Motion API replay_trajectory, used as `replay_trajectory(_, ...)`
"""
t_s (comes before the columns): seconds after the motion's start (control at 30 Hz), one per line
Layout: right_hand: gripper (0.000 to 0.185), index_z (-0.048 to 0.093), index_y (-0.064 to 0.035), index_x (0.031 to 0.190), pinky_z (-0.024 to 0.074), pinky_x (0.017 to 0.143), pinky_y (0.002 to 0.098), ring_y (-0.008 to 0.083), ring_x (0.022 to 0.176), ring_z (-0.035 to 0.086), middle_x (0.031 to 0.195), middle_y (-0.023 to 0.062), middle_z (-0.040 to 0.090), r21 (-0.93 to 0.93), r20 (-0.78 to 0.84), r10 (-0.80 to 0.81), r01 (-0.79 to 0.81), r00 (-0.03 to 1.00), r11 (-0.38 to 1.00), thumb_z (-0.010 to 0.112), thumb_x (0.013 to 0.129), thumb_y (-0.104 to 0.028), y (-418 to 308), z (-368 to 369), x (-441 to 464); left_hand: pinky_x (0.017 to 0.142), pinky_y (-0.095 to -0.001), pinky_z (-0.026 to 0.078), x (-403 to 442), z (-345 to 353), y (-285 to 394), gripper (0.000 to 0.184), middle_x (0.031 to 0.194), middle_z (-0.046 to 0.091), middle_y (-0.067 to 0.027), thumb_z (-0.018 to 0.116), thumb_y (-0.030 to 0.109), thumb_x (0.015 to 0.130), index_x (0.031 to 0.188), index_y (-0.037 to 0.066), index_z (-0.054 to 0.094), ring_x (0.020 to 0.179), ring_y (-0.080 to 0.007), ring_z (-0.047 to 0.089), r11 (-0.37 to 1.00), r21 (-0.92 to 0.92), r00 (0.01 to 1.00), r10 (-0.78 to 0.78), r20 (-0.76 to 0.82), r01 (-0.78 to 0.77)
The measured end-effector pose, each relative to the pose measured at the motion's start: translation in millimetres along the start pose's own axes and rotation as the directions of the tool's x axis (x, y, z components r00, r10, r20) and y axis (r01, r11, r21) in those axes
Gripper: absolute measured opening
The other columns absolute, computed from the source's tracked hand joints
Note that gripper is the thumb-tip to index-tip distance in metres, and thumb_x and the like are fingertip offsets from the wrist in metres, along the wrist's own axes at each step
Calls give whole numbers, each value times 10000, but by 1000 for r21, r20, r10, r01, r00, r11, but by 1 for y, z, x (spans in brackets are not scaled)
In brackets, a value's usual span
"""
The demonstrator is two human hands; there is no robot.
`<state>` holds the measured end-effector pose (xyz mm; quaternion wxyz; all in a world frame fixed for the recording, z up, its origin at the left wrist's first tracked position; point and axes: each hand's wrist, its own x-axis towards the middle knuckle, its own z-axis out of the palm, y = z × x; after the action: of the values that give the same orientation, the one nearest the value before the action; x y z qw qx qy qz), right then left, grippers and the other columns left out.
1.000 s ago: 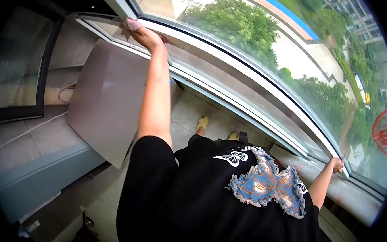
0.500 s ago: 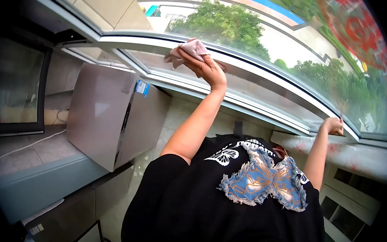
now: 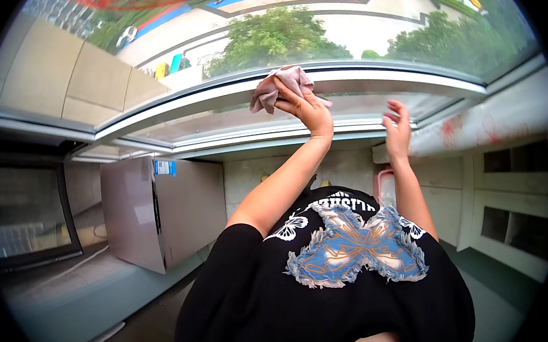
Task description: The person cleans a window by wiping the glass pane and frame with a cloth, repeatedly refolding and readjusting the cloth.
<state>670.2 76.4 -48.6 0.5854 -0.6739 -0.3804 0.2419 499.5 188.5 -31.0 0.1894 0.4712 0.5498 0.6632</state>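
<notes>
My left hand is closed on a crumpled pinkish cloth, pressing it against the white window frame rail below the big glass pane. The thumb and fingers lie along the cloth's right side. My right hand is raised in front of the lower glass strip, its fingers loosely curled and apart with nothing in them. It appears clear of the frame, near the rail's right part. A pink-rimmed container shows in part beside my right forearm.
At the left stand a grey cabinet-like appliance with a blue label and a dark-framed glass panel. A light flower-patterned cover lies at the right above white shelving. Trees and paving show outside.
My right hand has come off the right end of the window frame and moved left, opening. The left hand with the cloth stays on the rail. The view has turned left and levelled.
</notes>
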Motion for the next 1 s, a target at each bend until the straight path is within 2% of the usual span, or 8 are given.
replay_trajectory(0.17, 361, 582, -67, 1286, 532, 789, 266, 133, 948, 649, 1192, 86, 624, 193, 195, 147, -185, 970, 964, 572, 928, -16, -15, -8, -12, 1152, -383, 313, -37, -15, 12, 529, 1492, 311, -149, 413, 197, 1101, 1598, 127, 247, 1384, -285, 381, 944, -181, 932, -216, 292, 276)
replay_trajectory(0.23, 342, 580, -67, 1288, 523, 791, 260, 121, 947, 647, 1179, 81, 642, 203, 236, 206, -255, 950, 945, 572, 946, -48, -25, -17, -17, 1143, -361, 358, -40, -29, 36, 428, 1402, 504, -97, 391, 170, 1095, 1514, 83, 396, 1331, -230, 480, 579, -556, 798, -350, 491, 596)
replay_trajectory(0.43, 314, 533, -82, 1327, 524, 771, 264, 112, 864, 636, 1125, 71, 645, 480, 45, 210, -206, 977, 853, 507, 1019, -139, -41, -19, -45, 1101, -359, 442, -35, -46, 39, 407, 1391, 568, -105, 397, 216, 1088, 1454, 47, 447, 1273, -208, 564, 133, -233, 262, -284, 922, 963)
replay_trajectory(0.57, 461, 435, -99, 1468, 486, 960, 325, 154, 1151, 568, 1385, 102, 532, 734, 56, 186, -167, 981, 659, 470, 1064, -319, -62, -9, -62, 1106, -387, 411, -25, -43, 71, 448, 1417, 554, -122, 472, 273, 1059, 1462, 77, 475, 1307, -244, 541, 776, -277, 318, 104, 942, 567)
replay_trajectory(0.7, 541, 414, -75, 1487, 372, 1172, 510, 314, 1379, 473, 1502, 135, 467, 861, 389, -108, -403, 915, -309, 337, 1075, -416, -50, 4, -62, 1224, -500, 228, 6, -41, 108, 509, 1476, 533, -142, 657, 356, 931, 1410, 195, 590, 1428, -342, 433, 751, -541, -109, 544, 832, -378)
replay_trajectory(0.83, 457, 510, -22, 1334, 519, 1014, 440, 283, 1185, 606, 1277, 154, 600, 997, 69, 236, -76, 969, 20, 376, 1066, -367, -99, -3, -50, 1155, -506, 376, 63, -38, 103, 436, 1404, 600, -54, 735, 151, 826, 1257, 195, 685, 1312, -271, 555, 483, -520, -55, 693, 719, -705)
replay_trajectory(0.93, 333, 519, -42, 1188, 383, 587, 225, 61, 729, 487, 913, 7, 506, 935, -59, -122, 98, 991, 341, 383, 1057, -316, -26, 7, -16, 1121, -456, 437, 107, -26, 90, 341, 1273, 674, -26, 633, 78, 878, 1187, 200, 710, 1259, -237, 601, 110, -454, -185, 810, 556, -884)
replay_trajectory(1.0, 471, 408, -20, 1428, 446, 940, 341, 210, 1132, 517, 1283, 127, 499, 644, -311, -116, 299, 943, 705, 473, 1019, -243, -6, 31, -2, 1147, -436, 422, 126, -17, 69, 377, 1366, 626, -15, 558, 87, 928, 1258, 219, 683, 1315, -208, 561, -98, -468, -361, 777, 515, -878)
